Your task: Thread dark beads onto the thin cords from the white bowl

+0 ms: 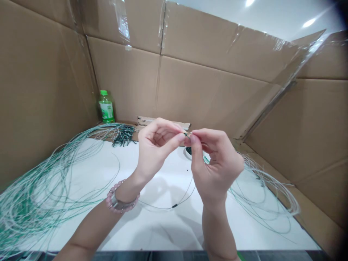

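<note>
Here, left hand (156,146), right hand (214,163) pinching thin wire (185,200); both grips shut.

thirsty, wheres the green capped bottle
In the head view, the green-capped plastic bottle stands at the far left, against the cardboard wall, just behind and left of the bundle of dark-tipped wires.

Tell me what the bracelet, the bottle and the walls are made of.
The bracelet looks like polished pink stone or glass beads, glossy and rounded. The bottle seems clear plastic, shiny, with a green cap. The walls are cardboard: matt brown, creased folds, clear tape.
</note>
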Action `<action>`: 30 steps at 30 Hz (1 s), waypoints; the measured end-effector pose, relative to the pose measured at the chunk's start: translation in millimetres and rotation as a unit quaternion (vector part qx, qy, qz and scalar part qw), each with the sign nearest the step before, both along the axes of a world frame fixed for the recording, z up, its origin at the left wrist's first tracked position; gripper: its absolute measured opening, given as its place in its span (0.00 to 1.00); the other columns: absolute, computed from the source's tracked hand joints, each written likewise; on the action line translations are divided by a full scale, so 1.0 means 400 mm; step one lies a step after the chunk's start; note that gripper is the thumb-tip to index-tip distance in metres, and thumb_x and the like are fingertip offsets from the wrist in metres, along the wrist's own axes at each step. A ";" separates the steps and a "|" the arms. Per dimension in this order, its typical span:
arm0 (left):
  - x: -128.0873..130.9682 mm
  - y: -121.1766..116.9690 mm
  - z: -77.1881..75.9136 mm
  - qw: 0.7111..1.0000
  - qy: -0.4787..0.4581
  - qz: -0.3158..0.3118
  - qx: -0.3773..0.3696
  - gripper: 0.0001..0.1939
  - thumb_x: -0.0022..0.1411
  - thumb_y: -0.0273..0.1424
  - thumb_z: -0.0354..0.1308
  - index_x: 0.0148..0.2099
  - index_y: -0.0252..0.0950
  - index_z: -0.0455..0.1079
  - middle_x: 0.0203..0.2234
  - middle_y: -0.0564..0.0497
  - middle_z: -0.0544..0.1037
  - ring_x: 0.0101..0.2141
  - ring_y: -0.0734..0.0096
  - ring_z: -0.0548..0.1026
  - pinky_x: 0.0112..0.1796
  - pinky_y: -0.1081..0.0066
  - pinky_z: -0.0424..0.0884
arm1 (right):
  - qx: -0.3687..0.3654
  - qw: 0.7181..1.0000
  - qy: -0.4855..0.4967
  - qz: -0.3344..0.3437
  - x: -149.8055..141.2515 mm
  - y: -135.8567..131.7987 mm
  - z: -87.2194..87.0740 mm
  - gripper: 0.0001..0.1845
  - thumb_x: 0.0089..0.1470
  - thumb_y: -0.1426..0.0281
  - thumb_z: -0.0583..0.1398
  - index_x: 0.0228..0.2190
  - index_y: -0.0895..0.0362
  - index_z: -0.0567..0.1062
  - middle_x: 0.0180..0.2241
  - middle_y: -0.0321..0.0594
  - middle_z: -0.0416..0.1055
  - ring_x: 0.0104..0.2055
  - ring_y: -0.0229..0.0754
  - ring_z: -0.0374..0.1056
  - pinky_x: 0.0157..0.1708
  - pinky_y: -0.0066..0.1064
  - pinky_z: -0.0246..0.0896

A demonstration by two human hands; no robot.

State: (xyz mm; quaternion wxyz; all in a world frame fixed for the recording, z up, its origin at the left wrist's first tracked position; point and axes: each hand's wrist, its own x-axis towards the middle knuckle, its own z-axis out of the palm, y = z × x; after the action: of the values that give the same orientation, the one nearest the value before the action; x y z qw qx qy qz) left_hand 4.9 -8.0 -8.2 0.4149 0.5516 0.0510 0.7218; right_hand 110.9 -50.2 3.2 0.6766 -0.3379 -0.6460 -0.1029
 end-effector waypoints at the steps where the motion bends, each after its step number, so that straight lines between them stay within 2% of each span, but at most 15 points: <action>1: 0.001 -0.001 0.000 1.000 -0.003 0.000 0.001 0.07 0.54 0.22 0.66 0.34 0.37 0.72 0.30 0.56 0.78 0.31 0.82 0.78 0.35 0.83 0.77 | 0.005 1.000 -0.007 -0.015 0.001 -0.001 0.000 0.10 0.52 0.80 0.61 0.34 0.54 0.73 0.29 0.30 0.75 0.28 0.32 0.74 0.30 0.23 0.73; 4: 0.002 -0.002 -0.001 1.000 -0.008 0.000 0.001 0.08 0.54 0.21 0.66 0.33 0.37 0.72 0.29 0.56 0.79 0.32 0.83 0.78 0.35 0.85 0.76 | 0.011 0.998 -0.030 -0.053 0.005 -0.007 0.003 0.11 0.50 0.80 0.62 0.33 0.53 0.73 0.29 0.30 0.75 0.28 0.34 0.72 0.30 0.26 0.73; 8: 0.002 -0.003 0.001 1.000 -0.004 0.012 0.015 0.09 0.53 0.21 0.66 0.33 0.36 0.71 0.29 0.56 0.79 0.31 0.84 0.78 0.34 0.87 0.76 | 0.014 0.996 -0.048 -0.069 0.010 -0.018 0.009 0.10 0.48 0.80 0.63 0.31 0.54 0.74 0.27 0.30 0.74 0.26 0.34 0.70 0.29 0.28 0.73; 13: 0.001 -0.009 0.007 0.998 0.014 0.056 0.019 0.10 0.50 0.23 0.69 0.31 0.35 0.69 0.27 0.56 0.78 0.30 0.82 0.78 0.34 0.84 0.76 | 0.001 0.997 -0.055 -0.061 0.010 -0.024 0.013 0.10 0.49 0.80 0.62 0.30 0.52 0.74 0.26 0.32 0.75 0.26 0.37 0.70 0.27 0.31 0.72; 22: 0.001 -0.013 0.010 0.998 0.017 0.052 0.037 0.10 0.51 0.21 0.68 0.31 0.35 0.69 0.28 0.55 0.79 0.30 0.82 0.78 0.33 0.85 0.75 | -0.016 0.998 -0.037 -0.049 0.010 -0.026 0.014 0.09 0.48 0.80 0.62 0.29 0.54 0.74 0.25 0.31 0.74 0.25 0.35 0.68 0.27 0.30 0.72; 26: -0.001 -0.013 0.011 0.996 0.028 0.072 0.047 0.10 0.50 0.23 0.69 0.30 0.35 0.69 0.27 0.55 0.78 0.30 0.80 0.78 0.33 0.83 0.75 | -0.022 0.998 -0.036 -0.046 0.010 -0.026 0.016 0.08 0.49 0.79 0.62 0.29 0.53 0.74 0.25 0.31 0.74 0.25 0.35 0.68 0.27 0.31 0.73; 30: -0.005 -0.014 0.010 0.993 0.039 0.094 0.065 0.10 0.51 0.23 0.68 0.30 0.35 0.69 0.27 0.54 0.79 0.30 0.79 0.78 0.33 0.81 0.76 | -0.058 0.998 -0.024 -0.015 0.013 -0.032 0.017 0.06 0.50 0.78 0.62 0.28 0.54 0.74 0.25 0.31 0.74 0.25 0.34 0.68 0.28 0.30 0.73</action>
State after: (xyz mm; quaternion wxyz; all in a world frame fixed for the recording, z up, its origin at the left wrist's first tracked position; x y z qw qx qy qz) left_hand 3.0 -13.4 -4.2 0.3061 0.5979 0.0715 0.7374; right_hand 116.1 -63.0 10.1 0.6384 -0.3832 -0.6622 -0.0837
